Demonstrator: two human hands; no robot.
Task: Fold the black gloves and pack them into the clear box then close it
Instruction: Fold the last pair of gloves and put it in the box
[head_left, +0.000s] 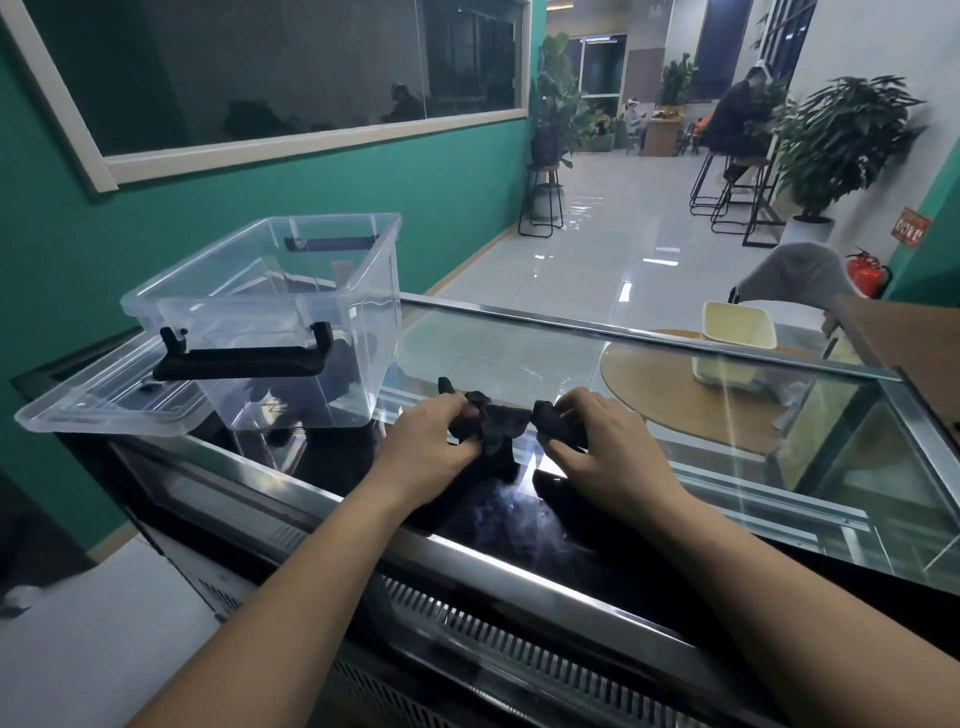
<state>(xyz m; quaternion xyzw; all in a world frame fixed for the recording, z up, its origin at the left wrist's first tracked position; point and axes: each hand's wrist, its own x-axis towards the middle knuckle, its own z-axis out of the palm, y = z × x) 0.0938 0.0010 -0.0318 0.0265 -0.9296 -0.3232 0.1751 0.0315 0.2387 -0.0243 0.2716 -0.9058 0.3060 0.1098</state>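
clear box (291, 312) left, bare glass top (519, 358) right

Box (291, 322) sits on the counter (675, 467) at left, lid (93, 405) just left of it (edges may overlap). Gloves (498, 426) lie right of the box, nearer the front edge, between left hand (426, 441) and right hand (608, 441), both gripping them.

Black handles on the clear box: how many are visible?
2. One black handle sits on the near end of the clear box; the other is on the far end, seen through the plastic.
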